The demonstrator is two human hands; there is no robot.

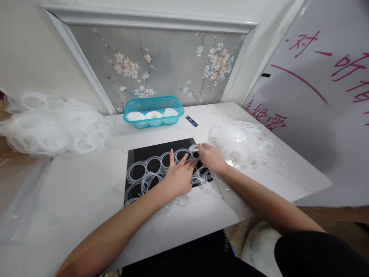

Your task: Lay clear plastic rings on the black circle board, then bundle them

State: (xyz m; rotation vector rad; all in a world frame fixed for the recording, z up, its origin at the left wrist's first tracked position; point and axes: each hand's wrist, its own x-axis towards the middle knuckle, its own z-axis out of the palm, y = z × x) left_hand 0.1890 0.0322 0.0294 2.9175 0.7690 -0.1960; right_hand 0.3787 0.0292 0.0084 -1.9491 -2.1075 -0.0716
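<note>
A clear plastic sheet with several round rings (150, 171) lies on a black mat (135, 156) in the middle of the white table (86, 192). My left hand (177, 175) presses flat on the sheet, fingers stretched out and spread. My right hand (209, 156) is just to its right at the mat's far right corner, fingers pinched on a small white piece of the sheet (193, 148).
A turquoise basket (154, 111) holding white round pieces stands at the back. Small blue snips (191, 121) lie beside it. Heaps of clear plastic rings lie at the left (49, 123) and right (242, 140). A whiteboard with pink writing (317, 77) leans at the right.
</note>
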